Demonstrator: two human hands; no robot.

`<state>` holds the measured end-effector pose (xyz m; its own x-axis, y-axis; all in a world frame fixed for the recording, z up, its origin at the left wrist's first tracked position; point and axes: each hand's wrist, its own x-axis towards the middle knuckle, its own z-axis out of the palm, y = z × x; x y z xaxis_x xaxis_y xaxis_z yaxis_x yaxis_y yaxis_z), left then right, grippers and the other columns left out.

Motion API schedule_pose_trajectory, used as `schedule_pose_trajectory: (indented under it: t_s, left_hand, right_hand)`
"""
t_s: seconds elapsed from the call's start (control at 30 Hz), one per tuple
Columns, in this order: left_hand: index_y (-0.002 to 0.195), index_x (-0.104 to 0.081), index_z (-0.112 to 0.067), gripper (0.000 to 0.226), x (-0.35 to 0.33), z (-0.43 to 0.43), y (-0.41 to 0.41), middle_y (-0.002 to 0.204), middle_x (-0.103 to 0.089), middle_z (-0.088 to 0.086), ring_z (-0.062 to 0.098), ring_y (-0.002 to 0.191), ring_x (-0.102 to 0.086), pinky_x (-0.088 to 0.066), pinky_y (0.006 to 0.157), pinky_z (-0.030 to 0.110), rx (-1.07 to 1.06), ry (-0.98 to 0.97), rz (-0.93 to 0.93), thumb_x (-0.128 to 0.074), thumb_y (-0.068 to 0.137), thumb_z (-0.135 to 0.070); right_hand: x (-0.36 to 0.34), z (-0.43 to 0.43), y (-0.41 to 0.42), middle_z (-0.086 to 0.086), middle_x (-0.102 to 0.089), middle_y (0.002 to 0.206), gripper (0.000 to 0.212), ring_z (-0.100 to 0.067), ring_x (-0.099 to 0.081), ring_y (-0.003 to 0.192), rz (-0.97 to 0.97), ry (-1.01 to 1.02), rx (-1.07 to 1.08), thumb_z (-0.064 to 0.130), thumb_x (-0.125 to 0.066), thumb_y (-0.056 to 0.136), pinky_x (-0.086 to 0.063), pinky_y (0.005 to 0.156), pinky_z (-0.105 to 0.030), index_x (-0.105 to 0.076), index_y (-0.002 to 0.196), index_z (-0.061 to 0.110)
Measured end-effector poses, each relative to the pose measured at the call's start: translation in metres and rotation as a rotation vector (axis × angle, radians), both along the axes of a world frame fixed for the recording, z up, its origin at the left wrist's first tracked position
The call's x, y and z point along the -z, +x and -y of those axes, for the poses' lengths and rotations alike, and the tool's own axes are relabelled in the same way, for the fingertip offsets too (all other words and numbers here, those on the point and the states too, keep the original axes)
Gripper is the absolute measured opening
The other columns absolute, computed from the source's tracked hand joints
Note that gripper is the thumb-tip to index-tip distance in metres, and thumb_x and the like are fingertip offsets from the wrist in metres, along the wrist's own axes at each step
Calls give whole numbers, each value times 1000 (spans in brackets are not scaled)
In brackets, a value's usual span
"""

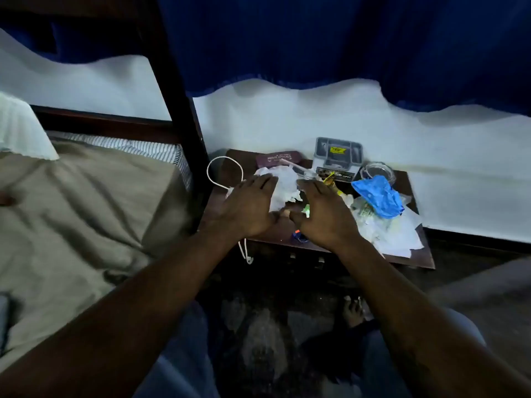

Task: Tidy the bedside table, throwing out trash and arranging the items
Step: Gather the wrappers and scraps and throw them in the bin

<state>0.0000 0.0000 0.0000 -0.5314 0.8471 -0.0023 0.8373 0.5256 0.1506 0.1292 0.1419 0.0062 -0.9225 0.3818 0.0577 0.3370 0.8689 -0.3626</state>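
Note:
The dark wooden bedside table is littered. My left hand hovers palm down with straight fingers over crumpled white tissue. My right hand is spread just right of it, fingertips near a clear plastic piece and a yellow wrapper. Neither hand holds anything. A crumpled blue plastic bag lies on white paper and plastic trash at the right. A white cable loops at the left edge and hangs over the front. A small blue and orange item lies between my wrists.
At the back stand a grey plastic organiser box, a maroon glasses case and a glass ashtray. The bed with a dark post is on the left. White wall and blue curtain are behind.

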Motion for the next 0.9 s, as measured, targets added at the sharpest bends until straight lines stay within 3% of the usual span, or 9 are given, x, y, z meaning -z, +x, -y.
schedule_pose_trajectory:
  t_s: [0.23, 0.37, 0.57, 0.8, 0.9]
  left_hand:
    - [147, -53, -14, 67, 49, -20, -38, 151, -53, 6, 29, 138, -47, -39, 114, 46, -117, 361, 19, -67, 92, -49]
    - [136, -60, -15, 56, 61, -41, -59, 138, -62, 3, 28, 125, -55, -44, 107, 43, -203, 559, 73, -64, 96, -52]
    - [129, -65, -21, 52, 62, -51, -77, 129, -66, -1, 26, 121, -54, -48, 100, 47, -159, 412, 56, -60, 93, -58]
    - [128, -68, -22, 50, 61, -55, -71, 119, -72, -2, 25, 116, -54, -46, 101, 42, -111, 294, 18, -53, 92, -53]
    - [120, -72, -18, 40, 57, -52, -68, 108, -76, -1, 26, 109, -58, -47, 97, 39, -100, 351, -16, -61, 94, -46]
  right_hand:
    - [38, -22, -36, -5, -55, 150, 67, -29, -50, 137, -152, -110, 22, 34, -76, 88, -45, 111, -42, -54, 149, 15]
    - [49, -28, -53, -3, -58, 142, 64, -23, -51, 127, -290, -129, 43, 30, -80, 86, -44, 106, -35, -57, 143, 15]
    - [46, -44, -72, 1, -62, 133, 56, -22, -59, 121, -331, -156, 48, 32, -80, 87, -44, 97, -26, -61, 137, 18]
    - [51, -49, -70, 2, -64, 131, 52, -14, -60, 116, -264, -194, 41, 30, -81, 86, -38, 89, -16, -63, 134, 19]
    - [49, -51, -66, 4, -64, 131, 54, -8, -60, 114, -266, -219, 49, 30, -82, 85, -32, 85, 1, -63, 135, 21]
